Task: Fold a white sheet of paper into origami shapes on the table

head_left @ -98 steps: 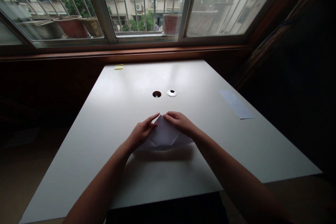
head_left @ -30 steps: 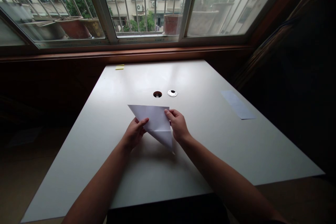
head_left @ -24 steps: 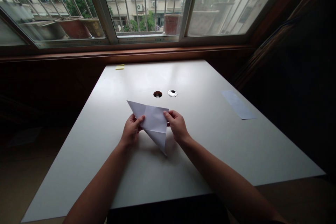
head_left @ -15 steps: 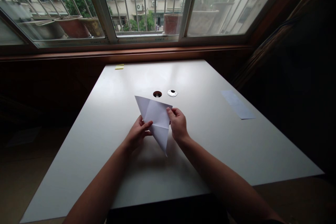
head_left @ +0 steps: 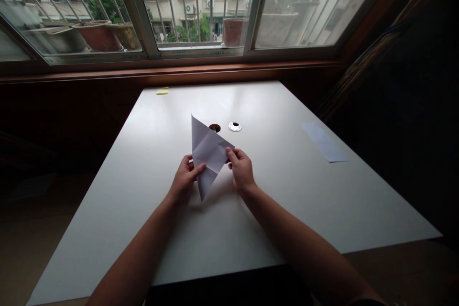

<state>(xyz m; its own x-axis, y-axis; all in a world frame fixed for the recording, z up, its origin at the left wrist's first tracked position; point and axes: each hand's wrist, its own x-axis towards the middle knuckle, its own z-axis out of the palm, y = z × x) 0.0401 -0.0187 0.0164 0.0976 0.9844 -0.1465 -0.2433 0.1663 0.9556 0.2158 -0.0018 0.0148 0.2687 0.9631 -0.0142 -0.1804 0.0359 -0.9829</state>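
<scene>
A white sheet of paper (head_left: 210, 150), folded into a triangle with crease lines across it, is held up over the table between both hands. My left hand (head_left: 185, 177) pinches its lower left edge, thumb on the near face and fingers behind. At the right corner, my right hand (head_left: 242, 167) grips the paper between thumb and fingers. One point of the triangle reaches up and away, and another hangs down towards me. The paper's far side and some fingertips behind it are hidden.
The white table (head_left: 287, 201) has a cable hole (head_left: 215, 128), partly covered by the paper, and a round silver cap (head_left: 234, 126) beside it. A pale paper strip (head_left: 324, 142) lies at the right, yellow sticky notes (head_left: 162, 91) at the far left. A barred window (head_left: 201, 9) stands behind.
The folded paper has turned clockwise in my hands: its far point moved up and right, its lower point swung left. Both hands stay on it, nearly in place.
</scene>
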